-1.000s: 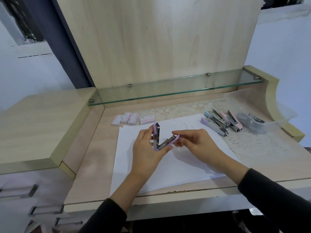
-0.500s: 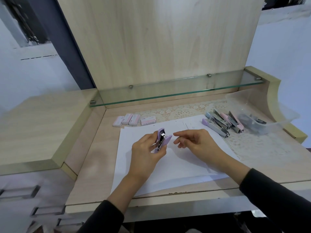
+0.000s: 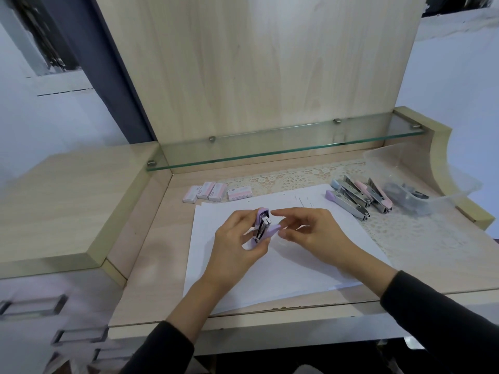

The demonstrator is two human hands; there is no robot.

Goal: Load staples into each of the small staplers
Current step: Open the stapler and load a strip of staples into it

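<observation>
Purple stapler [image 3: 262,225] gripped in left hand [image 3: 237,238], right hand [image 3: 310,228] beside it

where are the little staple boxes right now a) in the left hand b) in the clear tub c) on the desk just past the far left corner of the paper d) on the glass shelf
c: the four staple boxes lie in a row on the desk, past the white paper's far left corner; the left hand grips only the purple stapler.
</observation>
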